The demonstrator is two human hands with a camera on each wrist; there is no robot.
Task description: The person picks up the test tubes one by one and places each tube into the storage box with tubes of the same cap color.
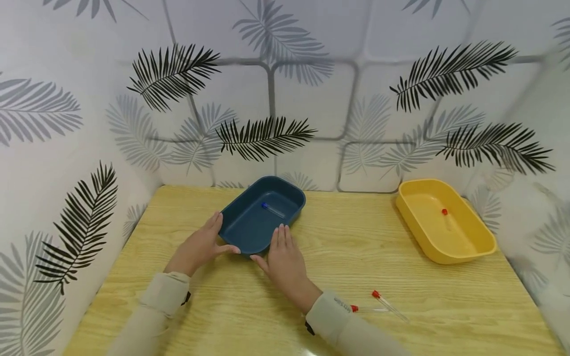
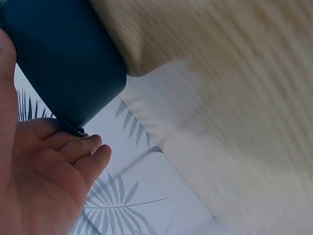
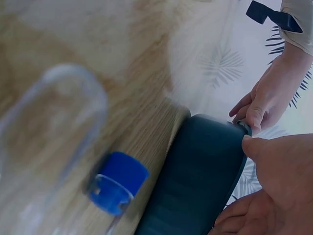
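A dark blue tray [image 1: 242,230] stands at the table's back middle, holding a clear tube with a blue cap [image 1: 264,205]. My left hand [image 1: 200,247] touches its left side and near edge, fingers fairly straight, thumb spread; the left wrist view shows the fingertips [image 2: 95,142] against the tray rim [image 2: 73,128]. With straight fingers along the tray's right side, my right hand [image 1: 285,262] has its thumb at the near edge. Both thumbs are close together in the right wrist view, where my right hand [image 3: 281,176] and left hand [image 3: 271,100] meet the tray [image 3: 205,161].
A yellow tray [image 1: 423,230] at the right holds a red-capped tube [image 1: 445,212]. Two red-capped tubes, one [image 1: 392,306] crossing the other [image 1: 367,310], lie beside my right sleeve. The right wrist view shows a blue cap [image 3: 120,181] and a clear tube [image 3: 73,117] close by.
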